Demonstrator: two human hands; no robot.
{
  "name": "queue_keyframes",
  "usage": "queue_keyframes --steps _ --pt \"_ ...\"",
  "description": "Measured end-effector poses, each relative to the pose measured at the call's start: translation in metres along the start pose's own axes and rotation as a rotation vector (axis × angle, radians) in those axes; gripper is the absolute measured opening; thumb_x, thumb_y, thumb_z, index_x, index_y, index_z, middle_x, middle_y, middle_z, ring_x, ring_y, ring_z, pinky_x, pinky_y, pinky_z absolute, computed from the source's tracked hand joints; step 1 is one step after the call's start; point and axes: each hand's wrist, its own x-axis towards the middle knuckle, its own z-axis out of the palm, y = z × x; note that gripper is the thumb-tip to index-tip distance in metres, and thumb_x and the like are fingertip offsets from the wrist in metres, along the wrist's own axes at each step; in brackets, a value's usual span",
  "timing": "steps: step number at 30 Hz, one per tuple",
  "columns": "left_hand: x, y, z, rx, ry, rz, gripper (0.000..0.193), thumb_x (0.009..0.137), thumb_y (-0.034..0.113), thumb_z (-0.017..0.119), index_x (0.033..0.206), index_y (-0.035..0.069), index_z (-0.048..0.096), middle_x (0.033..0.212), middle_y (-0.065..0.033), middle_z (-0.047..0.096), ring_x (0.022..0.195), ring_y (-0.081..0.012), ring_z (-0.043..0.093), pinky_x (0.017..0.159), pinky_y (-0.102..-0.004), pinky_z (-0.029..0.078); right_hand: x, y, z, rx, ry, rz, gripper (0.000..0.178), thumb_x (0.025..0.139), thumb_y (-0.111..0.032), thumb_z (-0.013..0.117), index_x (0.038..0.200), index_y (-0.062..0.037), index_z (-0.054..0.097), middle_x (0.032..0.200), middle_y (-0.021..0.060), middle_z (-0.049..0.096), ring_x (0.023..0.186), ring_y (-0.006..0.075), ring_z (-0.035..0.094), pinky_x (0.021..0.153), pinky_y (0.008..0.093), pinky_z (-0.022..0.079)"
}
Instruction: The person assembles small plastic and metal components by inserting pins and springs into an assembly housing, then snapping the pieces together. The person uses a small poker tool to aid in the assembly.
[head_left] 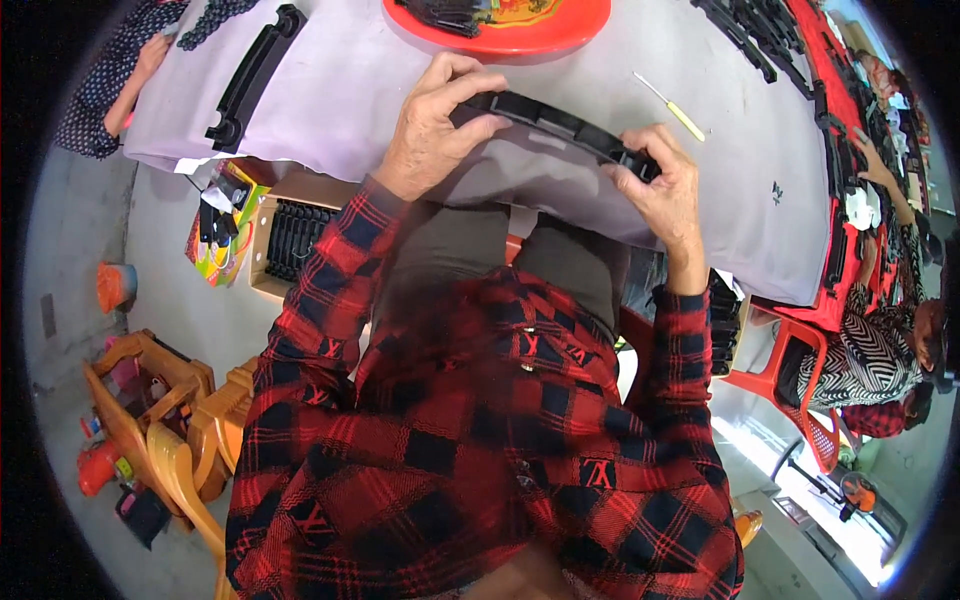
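Observation:
A long black plastic strip-like part (560, 124) is held up over the near edge of the table, slightly bowed, its right end lower. My left hand (440, 120) pinches its left end between thumb and fingers. At the other end, my right hand (662, 180) grips it the same way. A similar black part (256, 78) lies on the cloth to the left. Beyond my right hand rests a screwdriver (672, 107) with a yellow-green handle. At the far side stands a red round tray (560, 48) with small black pieces in it.
A pale cloth (760, 220) covers the table. More black parts (750, 40) lie at the far right. Below the table edge, a cardboard box (262, 240) holds several black parts. Co-workers sit at left and right; a red chair (775, 365) stands at right, wooden chairs (180, 460) lower left.

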Motion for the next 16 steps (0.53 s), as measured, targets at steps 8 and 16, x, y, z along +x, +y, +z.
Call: queue_keyframes --steps 8,16 --pt "0.0 0.025 0.011 -0.191 0.388 -0.254 0.068 0.075 0.011 0.082 0.133 0.004 0.047 0.112 -0.0095 0.05 0.105 -0.0204 0.055 0.079 -0.0318 0.051 -0.008 -0.032 -0.012 0.063 0.169 0.048 0.024 0.067 -0.009 0.078 0.085 -0.0009 0.065 0.073 0.0084 0.057 0.064 0.0178 0.057 0.061 0.029 0.047" --pt "-0.013 0.1 0.031 -0.885 -0.038 -0.55 0.088 0.087 0.014 0.073 0.152 0.003 0.015 0.124 -0.0145 0.046 0.115 -0.023 0.051 0.088 -0.034 0.053 -0.029 -0.078 0.029 -0.208 0.301 -0.134 0.04 0.067 -0.007 0.078 0.104 -0.0072 0.063 0.088 0.0118 0.062 0.072 0.0282 0.064 0.063 0.0372 0.054"
